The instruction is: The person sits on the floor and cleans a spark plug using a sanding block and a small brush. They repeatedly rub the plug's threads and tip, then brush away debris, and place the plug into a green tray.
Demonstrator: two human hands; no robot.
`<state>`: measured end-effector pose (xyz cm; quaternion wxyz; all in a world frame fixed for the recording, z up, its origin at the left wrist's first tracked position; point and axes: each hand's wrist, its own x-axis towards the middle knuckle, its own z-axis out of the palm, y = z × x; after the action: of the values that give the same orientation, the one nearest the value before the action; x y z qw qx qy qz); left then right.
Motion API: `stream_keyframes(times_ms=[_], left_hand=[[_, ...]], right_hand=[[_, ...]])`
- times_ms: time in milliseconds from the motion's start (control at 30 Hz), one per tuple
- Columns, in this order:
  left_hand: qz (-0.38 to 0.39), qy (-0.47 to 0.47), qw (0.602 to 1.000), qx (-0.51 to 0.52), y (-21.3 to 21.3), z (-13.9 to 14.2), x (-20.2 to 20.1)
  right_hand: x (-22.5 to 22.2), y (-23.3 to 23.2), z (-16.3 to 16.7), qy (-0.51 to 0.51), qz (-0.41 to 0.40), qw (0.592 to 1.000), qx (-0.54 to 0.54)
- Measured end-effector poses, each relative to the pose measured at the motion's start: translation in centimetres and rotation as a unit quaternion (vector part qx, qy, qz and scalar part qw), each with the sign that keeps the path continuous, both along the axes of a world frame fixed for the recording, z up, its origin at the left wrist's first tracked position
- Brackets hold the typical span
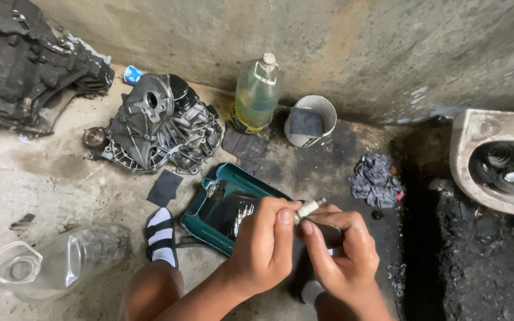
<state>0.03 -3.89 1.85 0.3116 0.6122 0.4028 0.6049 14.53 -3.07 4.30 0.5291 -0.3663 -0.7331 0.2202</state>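
Both of my hands hold one spark plug (309,208) over a green tray (209,202) on the concrete floor. My left hand (264,245) pinches it from the left with thumb and fingers. My right hand (343,249) grips its lower end from the right. The plug's white tip points up and to the right. Several more spark plugs (240,217) lie in dark liquid inside the tray, just left of my hands. My knee and a foot in a black and white sandal (162,236) are beside the tray.
A grey gearbox housing (159,122) lies behind the tray, with a larger dark casing (25,65) at far left. A bottle of yellowish liquid (257,95) and a white cup (310,120) stand by the wall. A dark rag (376,178), a cut clear bottle (49,264) and a white basin (495,163) are nearby.
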Motion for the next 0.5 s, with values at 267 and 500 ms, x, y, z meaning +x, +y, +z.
stream_keyframes(times_ms=[267,500], left_hand=[[-0.019,0.033,0.999,-0.022,0.09,-0.09,-0.07],[0.019,0.114,0.979,0.166,0.59,-0.12,-0.11]], right_hand=[[0.42,-0.1,0.13,-0.016,0.017,0.999,0.026],[0.71,-0.33,0.41,-0.015,0.002,0.999,0.037]])
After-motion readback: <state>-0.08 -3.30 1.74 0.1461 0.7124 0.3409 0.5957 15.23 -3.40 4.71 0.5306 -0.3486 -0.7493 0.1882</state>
